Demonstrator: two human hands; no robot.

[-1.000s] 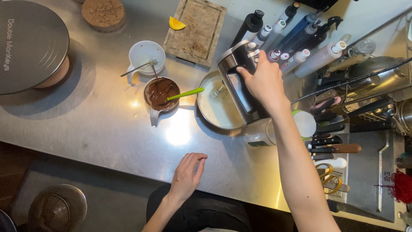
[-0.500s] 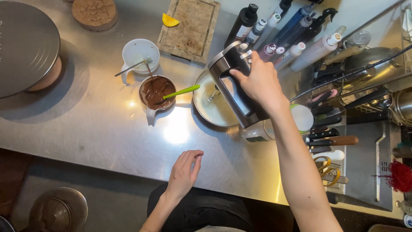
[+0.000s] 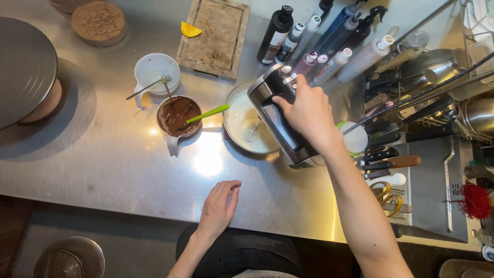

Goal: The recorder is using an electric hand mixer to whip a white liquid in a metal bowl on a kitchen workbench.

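Note:
My right hand (image 3: pixel 307 114) grips the top of a dark grey and silver hand mixer (image 3: pixel 280 119), held over a steel bowl (image 3: pixel 237 108) of pale cream, with the beaters down in it. My left hand (image 3: pixel 218 208) rests flat and empty on the steel counter (image 3: pixel 103 170) near its front edge, fingers together. Left of the bowl stands a small white jug of melted chocolate (image 3: pixel 177 116) with a green spatula (image 3: pixel 208 113) in it. Behind that sits an empty white jug (image 3: pixel 154 69) holding a small whisk.
A wooden cutting board (image 3: pixel 215 33) with an orange wedge (image 3: pixel 189 30) lies at the back. Several squeeze bottles (image 3: pixel 334 46) stand beside it. A cake turntable (image 3: pixel 23 77) is at far left, brown cake rounds (image 3: pixel 99 21) behind it. Knives and scissors (image 3: pixel 391 170) crowd the right.
My right hand has shifted the mixer slightly over the bowl. My left hand stays on the counter. The camera view has drifted a little.

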